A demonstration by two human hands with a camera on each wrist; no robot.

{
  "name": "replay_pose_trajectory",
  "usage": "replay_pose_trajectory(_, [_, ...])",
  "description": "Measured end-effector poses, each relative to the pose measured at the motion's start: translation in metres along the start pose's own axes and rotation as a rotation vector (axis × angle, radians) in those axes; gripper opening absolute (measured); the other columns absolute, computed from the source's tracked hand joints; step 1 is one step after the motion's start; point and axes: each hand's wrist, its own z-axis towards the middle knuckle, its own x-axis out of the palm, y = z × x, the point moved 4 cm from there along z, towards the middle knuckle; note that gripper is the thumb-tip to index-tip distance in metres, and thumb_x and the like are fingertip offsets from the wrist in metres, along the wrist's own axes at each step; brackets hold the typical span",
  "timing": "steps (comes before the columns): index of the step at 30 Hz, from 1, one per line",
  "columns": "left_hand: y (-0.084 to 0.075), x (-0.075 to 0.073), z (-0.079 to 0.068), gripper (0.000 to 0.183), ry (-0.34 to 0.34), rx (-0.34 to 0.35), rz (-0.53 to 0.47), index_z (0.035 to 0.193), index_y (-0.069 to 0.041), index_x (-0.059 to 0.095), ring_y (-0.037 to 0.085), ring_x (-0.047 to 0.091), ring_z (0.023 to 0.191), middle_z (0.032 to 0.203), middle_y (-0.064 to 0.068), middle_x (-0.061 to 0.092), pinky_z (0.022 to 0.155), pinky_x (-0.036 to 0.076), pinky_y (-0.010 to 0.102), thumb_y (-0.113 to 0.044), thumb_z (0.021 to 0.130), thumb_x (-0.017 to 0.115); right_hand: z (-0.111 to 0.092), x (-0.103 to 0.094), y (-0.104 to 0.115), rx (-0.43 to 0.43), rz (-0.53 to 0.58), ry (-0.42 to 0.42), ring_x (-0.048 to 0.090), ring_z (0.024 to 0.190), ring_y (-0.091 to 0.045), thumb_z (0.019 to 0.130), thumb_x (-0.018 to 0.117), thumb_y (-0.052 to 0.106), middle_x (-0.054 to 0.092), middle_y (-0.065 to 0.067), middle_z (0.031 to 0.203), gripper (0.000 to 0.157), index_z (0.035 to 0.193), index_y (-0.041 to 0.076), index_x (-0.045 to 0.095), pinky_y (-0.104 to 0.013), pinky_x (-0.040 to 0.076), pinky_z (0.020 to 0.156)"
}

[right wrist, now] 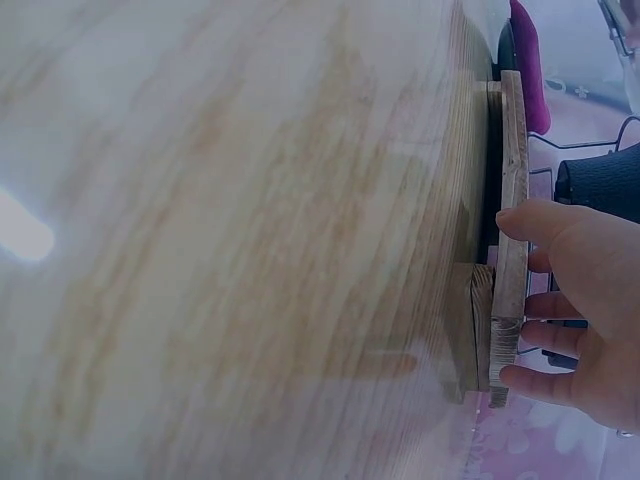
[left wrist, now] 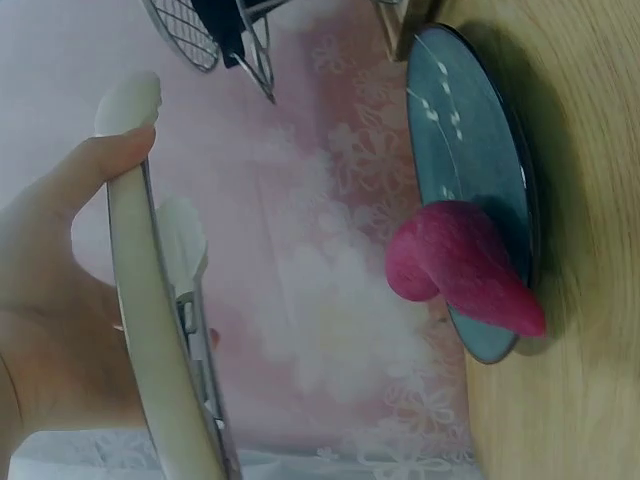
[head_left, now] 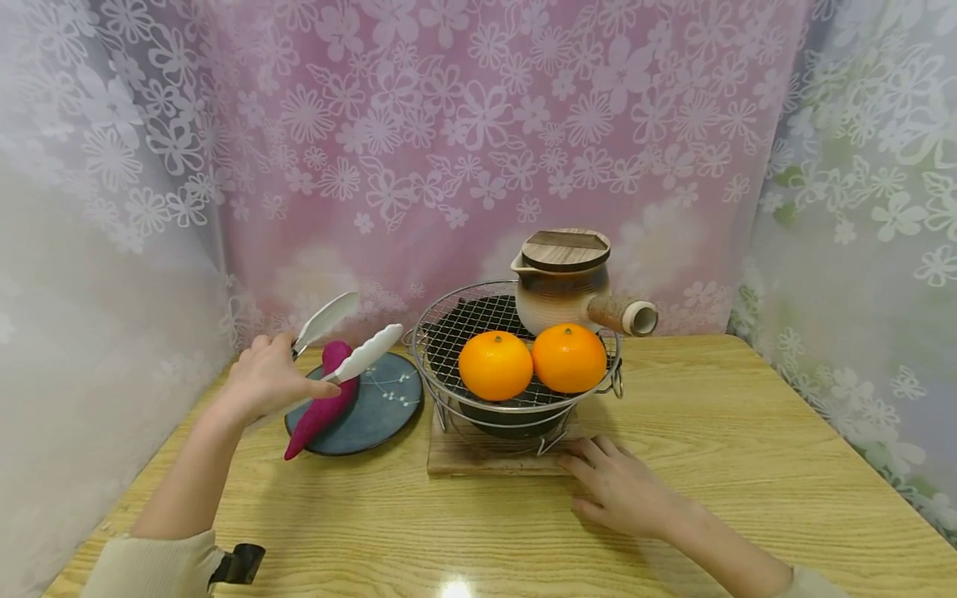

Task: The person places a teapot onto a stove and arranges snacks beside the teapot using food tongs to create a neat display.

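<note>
My left hand (head_left: 272, 378) holds a pair of kitchen tongs (head_left: 368, 353) with white scalloped tips, their arms spread apart above the plate. Under them a purple sweet potato (head_left: 329, 415) lies across a dark blue plate (head_left: 389, 415), its lower end past the rim. The left wrist view shows the thumb along one arm of the tongs (left wrist: 150, 290). At the front right corner of a wooden board (head_left: 493, 465), my right hand (head_left: 624, 490) rests its fingers loosely. The right wrist view puts the thumb and fingertips near the board's edge (right wrist: 512, 150).
A round wire grill (head_left: 456, 316) over a dark stove (head_left: 516, 419) stands on the board. Two oranges (head_left: 496, 365) and a clay teapot (head_left: 557, 291) with a wooden lid sit on the grill. Flowered curtains (head_left: 486, 124) enclose the wooden table (head_left: 710, 415).
</note>
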Motion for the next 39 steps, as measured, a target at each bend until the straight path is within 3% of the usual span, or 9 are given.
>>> replay_pose_trajectory(4, [0.011,0.009,0.003,0.101,0.076,-0.006,-0.007,0.129,0.013,0.035,0.043,0.041,0.098,0.110,0.030,0.042,0.073,0.041,0.052,-0.054,0.064,0.075,0.000,0.000,0.000,0.001,0.000,-0.005,0.049,0.096,-0.025,0.076,0.073,0.032,0.053,-0.009,0.110,0.045,0.113,0.008,0.061,-0.042,0.046,0.078])
replay_pose_trajectory(7, [0.018,0.016,0.005,0.098,0.090,0.004,-0.028,0.126,0.014,0.037,0.043,0.040,0.101,0.115,0.032,0.041,0.076,0.042,0.053,-0.052,0.065,0.076,-0.001,-0.001,0.000,-0.004,-0.004,-0.015,0.049,0.095,-0.025,0.075,0.074,0.032,0.053,-0.009,0.110,0.046,0.112,0.008,0.061,-0.042,0.046,0.078])
replay_pose_trajectory(11, [0.026,0.023,0.007,0.092,0.072,-0.004,-0.020,0.119,0.013,0.041,0.040,0.041,0.097,0.109,0.030,0.044,0.074,0.041,0.051,-0.052,0.064,0.076,-0.001,0.000,0.000,-0.007,-0.009,-0.017,0.049,0.095,-0.025,0.075,0.074,0.032,0.053,-0.009,0.110,0.046,0.112,0.008,0.061,-0.042,0.046,0.078])
replay_pose_trajectory(17, [0.036,0.032,0.008,0.087,0.039,-0.078,0.069,0.104,0.014,0.044,0.042,0.044,0.089,0.096,0.027,0.043,0.073,0.040,0.050,-0.056,0.063,0.076,-0.001,0.001,0.000,-0.009,-0.008,-0.008,0.049,0.095,-0.026,0.075,0.074,0.032,0.053,-0.009,0.110,0.046,0.112,0.007,0.062,-0.042,0.046,0.078])
replay_pose_trajectory(25, [0.045,0.041,0.011,0.080,-0.022,-0.122,0.128,0.094,0.015,0.046,0.046,0.045,0.090,0.094,0.030,0.042,0.077,0.039,0.053,-0.052,0.062,0.077,-0.001,0.001,0.000,-0.024,-0.022,-0.027,0.049,0.095,-0.025,0.074,0.074,0.030,0.053,-0.009,0.109,0.046,0.112,0.007,0.061,-0.041,0.046,0.078])
replay_pose_trajectory(33, [0.054,0.047,0.014,0.079,0.003,-0.167,0.166,0.094,0.015,0.045,0.047,0.043,0.090,0.092,0.032,0.044,0.077,0.038,0.052,-0.051,0.063,0.076,-0.001,0.001,0.000,-0.007,-0.012,0.000,0.049,0.096,-0.026,0.076,0.073,0.032,0.053,-0.009,0.110,0.046,0.112,0.007,0.061,-0.042,0.046,0.079])
replay_pose_trajectory(39, [0.059,0.052,0.014,0.070,0.008,-0.166,0.193,0.084,0.009,0.049,0.042,0.046,0.083,0.084,0.026,0.048,0.068,0.039,0.046,-0.052,0.062,0.075,0.000,0.000,0.000,-0.002,-0.006,0.006,0.050,0.097,-0.027,0.076,0.073,0.032,0.053,-0.010,0.111,0.046,0.112,0.007,0.062,-0.042,0.046,0.080])
